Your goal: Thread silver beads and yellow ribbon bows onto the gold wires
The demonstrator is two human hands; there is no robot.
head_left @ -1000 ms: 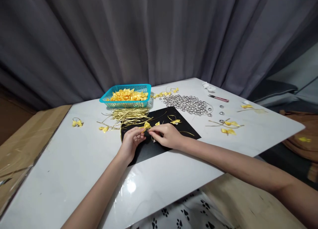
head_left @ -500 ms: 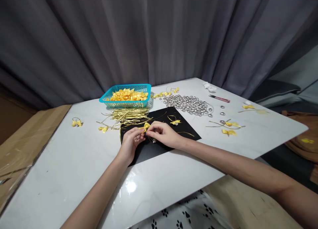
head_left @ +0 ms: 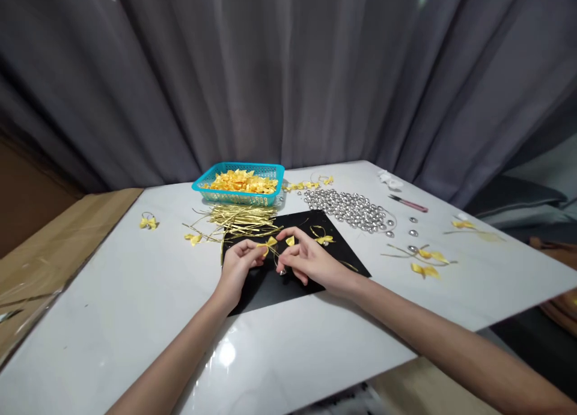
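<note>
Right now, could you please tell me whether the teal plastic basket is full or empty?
It looks well filled: yellow ribbon bows are heaped inside the teal plastic basket, mounding up to about its rim.

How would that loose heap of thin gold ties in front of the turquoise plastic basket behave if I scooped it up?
The heap of thin, shiny gold ties would probably feel light, each strand being so slender. They look bendable, as some lie straight while others curve. Crisscrossed and apparently unbound, a few may snag or slip out.
</note>
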